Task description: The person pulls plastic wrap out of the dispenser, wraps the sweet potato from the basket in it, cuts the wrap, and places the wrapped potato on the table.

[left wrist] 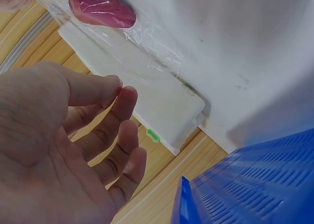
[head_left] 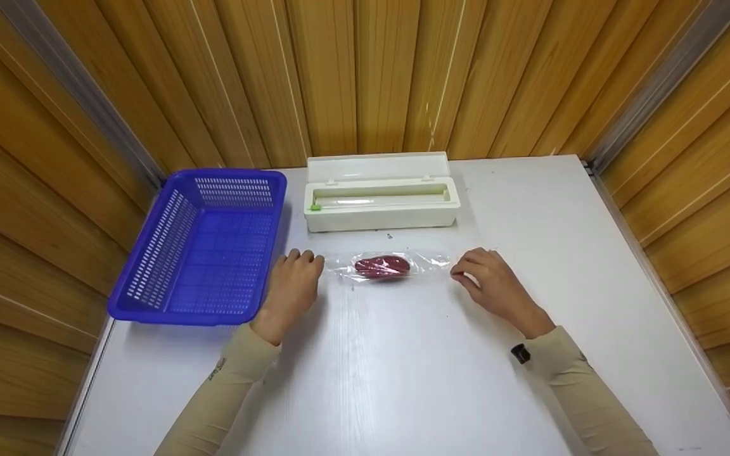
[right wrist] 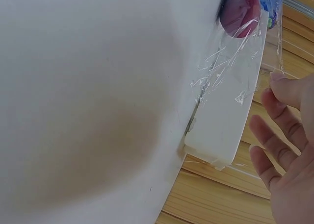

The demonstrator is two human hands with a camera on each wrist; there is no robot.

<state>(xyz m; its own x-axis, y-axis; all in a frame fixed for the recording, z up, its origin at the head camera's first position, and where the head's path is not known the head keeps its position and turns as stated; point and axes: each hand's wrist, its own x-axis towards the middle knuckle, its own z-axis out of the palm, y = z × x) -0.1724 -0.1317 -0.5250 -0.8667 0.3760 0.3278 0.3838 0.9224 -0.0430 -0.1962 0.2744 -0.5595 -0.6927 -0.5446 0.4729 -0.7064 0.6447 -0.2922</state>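
A dark red, smooth oblong item (head_left: 383,266) lies within a stretched strip of clear plastic wrap (head_left: 431,261) at mid-table; its exact kind is unclear. At the strip's left end, my left hand (head_left: 293,285) pinches the film between thumb and forefinger, the other fingers bent loosely. My right hand (head_left: 495,285) pinches the opposite end, its thumb (right wrist: 278,78) against the forefinger. Just behind the strip stands a white wrap dispenser box (head_left: 381,218), its lid (head_left: 377,167) raised. A green slider (head_left: 315,208) sits at its left front edge.
A blue perforated plastic basket (head_left: 219,253) stands on the white table (head_left: 365,380) left of the dispenser, close beside my left hand. Wood-patterned panels (head_left: 384,76) wall the table at the back and both sides.
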